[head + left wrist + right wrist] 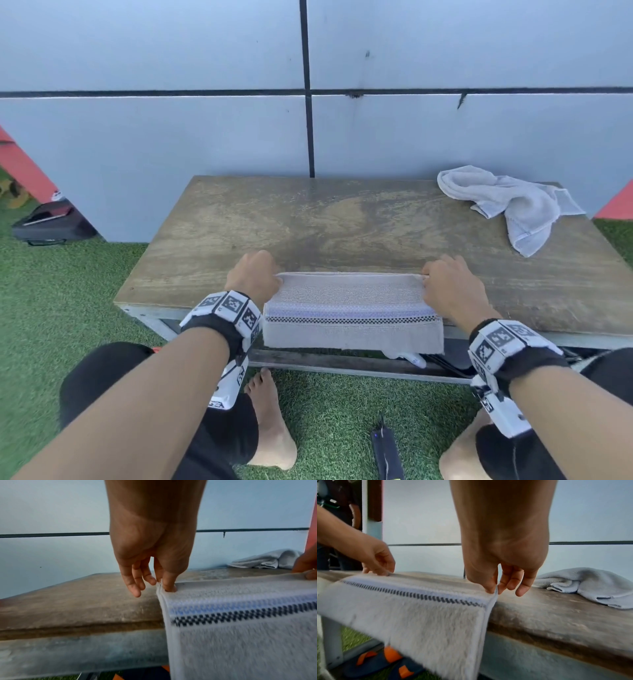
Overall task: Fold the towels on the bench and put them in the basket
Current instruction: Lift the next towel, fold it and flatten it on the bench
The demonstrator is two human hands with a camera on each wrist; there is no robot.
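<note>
A pale towel (pixel 349 308) with a blue band and a black checked stripe lies doubled over the near edge of the wooden bench (pixel 308 222), its lower part hanging down the front. My left hand (pixel 255 279) pinches the towel's far left corner (pixel 160 586) between thumb and forefinger. My right hand (pixel 448 286) pinches the far right corner (pixel 494 592) the same way, other fingers loose. A second, crumpled white towel (pixel 513 202) lies at the bench's back right corner. No basket shows in any view.
A grey panelled wall (pixel 308 102) stands right behind the bench. Green artificial turf (pixel 51 291) surrounds it. A black case (pixel 51 222) sits on the ground at far left. Sandals with orange straps (pixel 385 661) lie under the bench, my bare foot (pixel 270 421) beside them.
</note>
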